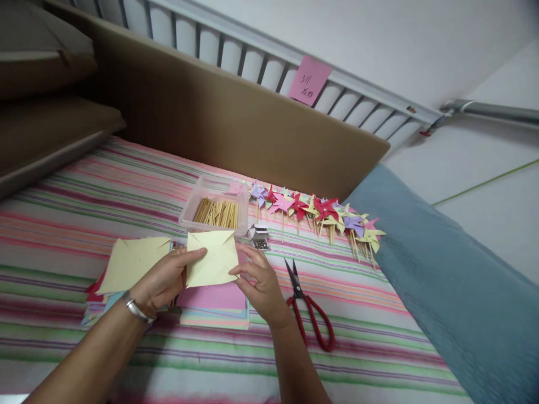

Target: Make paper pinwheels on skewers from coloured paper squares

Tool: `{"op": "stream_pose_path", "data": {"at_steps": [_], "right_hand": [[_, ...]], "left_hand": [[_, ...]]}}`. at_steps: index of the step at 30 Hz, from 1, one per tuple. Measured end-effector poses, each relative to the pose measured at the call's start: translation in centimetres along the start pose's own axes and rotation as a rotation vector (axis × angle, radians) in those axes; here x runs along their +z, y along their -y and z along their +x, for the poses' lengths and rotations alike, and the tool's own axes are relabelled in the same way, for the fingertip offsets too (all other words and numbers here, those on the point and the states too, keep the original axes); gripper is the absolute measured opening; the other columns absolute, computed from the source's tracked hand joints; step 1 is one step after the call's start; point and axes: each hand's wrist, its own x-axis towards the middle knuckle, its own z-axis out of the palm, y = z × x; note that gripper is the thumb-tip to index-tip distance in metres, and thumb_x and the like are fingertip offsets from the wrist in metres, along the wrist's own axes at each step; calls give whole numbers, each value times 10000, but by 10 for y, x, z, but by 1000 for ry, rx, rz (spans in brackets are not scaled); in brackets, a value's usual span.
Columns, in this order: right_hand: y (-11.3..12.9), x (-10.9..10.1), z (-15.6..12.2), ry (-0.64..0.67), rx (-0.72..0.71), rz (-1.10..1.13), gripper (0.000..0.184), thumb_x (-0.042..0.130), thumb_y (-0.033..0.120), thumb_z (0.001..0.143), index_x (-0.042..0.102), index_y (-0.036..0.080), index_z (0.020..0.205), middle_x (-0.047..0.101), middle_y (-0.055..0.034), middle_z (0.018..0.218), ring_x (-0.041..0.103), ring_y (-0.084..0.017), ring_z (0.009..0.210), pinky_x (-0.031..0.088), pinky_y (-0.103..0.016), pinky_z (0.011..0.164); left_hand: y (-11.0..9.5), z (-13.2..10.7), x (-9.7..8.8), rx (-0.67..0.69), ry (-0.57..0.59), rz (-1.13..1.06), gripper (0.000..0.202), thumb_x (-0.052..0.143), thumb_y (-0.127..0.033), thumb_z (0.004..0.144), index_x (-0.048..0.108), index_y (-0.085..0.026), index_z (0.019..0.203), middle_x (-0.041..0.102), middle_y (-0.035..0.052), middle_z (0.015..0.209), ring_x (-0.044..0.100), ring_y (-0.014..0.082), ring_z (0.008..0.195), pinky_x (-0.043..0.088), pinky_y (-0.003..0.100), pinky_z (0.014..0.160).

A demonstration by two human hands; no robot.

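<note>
A pale yellow paper square [215,261] with slits at its upper corners is held up in front of me. My left hand [166,275] grips its left edge, thumb on top and the other fingers hidden behind. At the lower right corner, my right hand [261,286] pinches the paper between thumb and fingertip. Below it lies a stack of coloured paper squares [214,308], pink on top. Left of that, another pile is topped by a yellow paper sheet [132,261], partly covered by my left wrist. Red-handled scissors [307,303] lie right of my right hand, blades slightly apart.
A clear plastic box [243,210] holds short wooden sticks [217,213]. Beside it is a small open box of metal pins [261,243]. Finished paper pinwheels [324,209] lie in a row along a cardboard panel [236,118]. Cardboard packages [54,134] stand at the left.
</note>
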Motion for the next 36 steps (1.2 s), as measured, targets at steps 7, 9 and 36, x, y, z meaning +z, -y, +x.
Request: {"op": "stream_pose_path", "data": {"at_steps": [7, 9, 36], "right_hand": [[2, 3, -1, 25, -14, -83, 107, 623, 172, 790, 682, 250, 833, 507, -43, 1307, 405, -229, 1240, 318, -400, 1034], [4, 6, -2, 39, -5, -113, 91, 618, 196, 800, 682, 251, 835, 508, -43, 1305, 399, -230, 1243, 316, -403, 1034], [14, 32, -1, -68, 292, -108, 83, 656, 153, 731, 622, 196, 669, 560, 15, 708, 534, -134, 713, 401, -238, 654]], "left_hand": [[10, 4, -3, 108, 2, 180, 493, 740, -273, 663, 627, -118, 1117, 698, 126, 1025, 650, 265, 921, 481, 332, 847], [12, 6, -4, 135, -29, 195, 522, 755, -270, 639, 624, -118, 1121, 701, 128, 1013, 659, 263, 884, 497, 330, 807], [23, 15, -4, 76, -133, 429, 266, 724, -233, 510, 693, -106, 741, 678, 33, 622, 599, 192, 596, 422, 262, 588]]}}
